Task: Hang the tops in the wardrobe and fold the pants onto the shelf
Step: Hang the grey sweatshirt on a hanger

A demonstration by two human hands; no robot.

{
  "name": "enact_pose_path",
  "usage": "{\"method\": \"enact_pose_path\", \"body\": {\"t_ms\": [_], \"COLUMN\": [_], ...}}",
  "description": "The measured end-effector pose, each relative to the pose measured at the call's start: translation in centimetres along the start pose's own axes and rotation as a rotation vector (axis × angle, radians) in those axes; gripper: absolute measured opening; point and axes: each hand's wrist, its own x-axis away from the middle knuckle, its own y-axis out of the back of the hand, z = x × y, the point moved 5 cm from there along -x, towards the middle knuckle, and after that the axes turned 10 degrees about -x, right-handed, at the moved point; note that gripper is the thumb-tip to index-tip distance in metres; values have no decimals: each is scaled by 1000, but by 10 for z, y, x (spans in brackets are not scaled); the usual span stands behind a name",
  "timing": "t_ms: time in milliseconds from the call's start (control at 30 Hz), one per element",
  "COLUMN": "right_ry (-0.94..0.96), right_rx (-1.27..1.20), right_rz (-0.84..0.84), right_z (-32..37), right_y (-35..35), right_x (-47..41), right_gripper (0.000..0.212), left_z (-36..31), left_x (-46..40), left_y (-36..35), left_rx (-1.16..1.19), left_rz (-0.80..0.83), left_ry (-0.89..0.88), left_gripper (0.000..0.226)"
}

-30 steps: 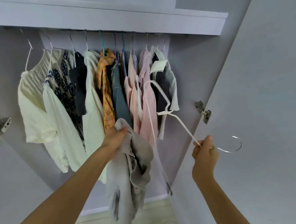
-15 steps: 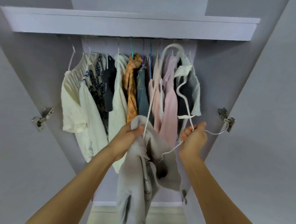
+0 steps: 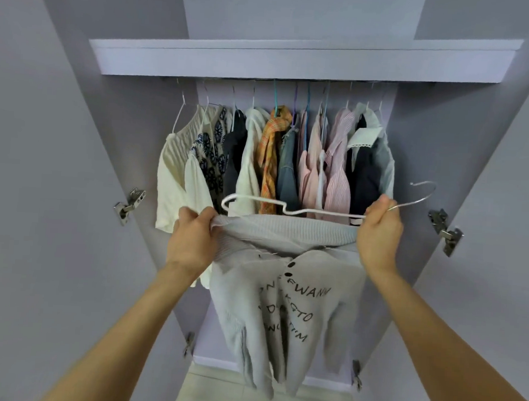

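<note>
A grey knit top [image 3: 285, 297] with black lettering hangs in front of the open wardrobe, its ribbed hem stretched level between my hands. My left hand [image 3: 193, 236] grips the hem's left end. My right hand [image 3: 379, 232] grips the hem's right end together with the neck of a white wire hanger [image 3: 257, 201], which lies level just above the hem with its metal hook pointing right. Several tops [image 3: 275, 160] hang on the rail behind.
A shelf board [image 3: 296, 61] runs above the rail. Both wardrobe doors stand open, the left door [image 3: 54, 218] and the right door [image 3: 500, 276], with metal hinges at their inner edges. Pale floor shows below.
The view has tilted down and drawn back. My hands have spread apart, pulling the grey top's hem flat. The hanger has swung from upright to level.
</note>
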Motion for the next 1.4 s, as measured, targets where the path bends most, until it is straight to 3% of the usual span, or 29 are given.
{"method": "enact_pose_path", "body": {"t_ms": [67, 133, 200, 333, 433, 533, 633, 700, 800, 833, 900, 967, 1033, 1167, 1333, 1400], "right_ry": [-40, -108, -180, -288, -575, -884, -965, -910, -640, -520, -311, -210, -161, 47, 81, 116], "right_rx": [-42, -50, -28, -17, -157, -362, -408, -358, -185, -122, -40, -8, 46, 238, 180, 203], "right_rz": [-34, -57, -56, -65, -164, -208, -123, -38, 52, 67, 126, 237, 338, 341, 225, 293], "right_z": [0, -8, -22, -45, -66, -74, -67, -67, -66, -62, -50, -41, -34, -15, -7, -4], "right_y": [-2, -3, -3, -1, -6, -31, -54, -61, -61, -57, -53, -54, -62, -74, -63, -65], "right_x": [-4, -1, 7, 25, 32, 53, 83, 103, 111, 108, 96, 82, 72, 60, 26, 24], "right_gripper": [39, 40, 41, 41, 46, 48, 42, 36, 34, 34, 38, 38, 33, 37, 36, 37], "left_z": [8, 5, -2, -13, -27, -44, -59, -58, -34, -21, 11, 34, 47, 50, 50, 51], "left_x": [3, 9, 14, 18, 14, 10, 6, 3, -4, -7, -13, -10, -1, 3, -2, -3], "left_y": [-10, -20, -27, -30, -22, -16, -4, 12, 37, 41, 53, 57, 51, 40, 44, 41], "left_rx": [239, 814, 1180, 1114, 1024, 1076, 1162, 1235, 1272, 1172, 739, 351, 200, 179, 183, 218], "left_rz": [139, 319, 452, 557, 567, 551, 525, 479, 364, 291, 92, -47, -98, -141, -156, -134], "left_ry": [150, 393, 569, 631, 549, 479, 373, 360, 412, 435, 402, 375, 375, 375, 340, 366], "left_gripper": [14, 22, 22, 21, 17, 25, 34, 34, 20, 15, 8, 13, 20, 24, 18, 17]}}
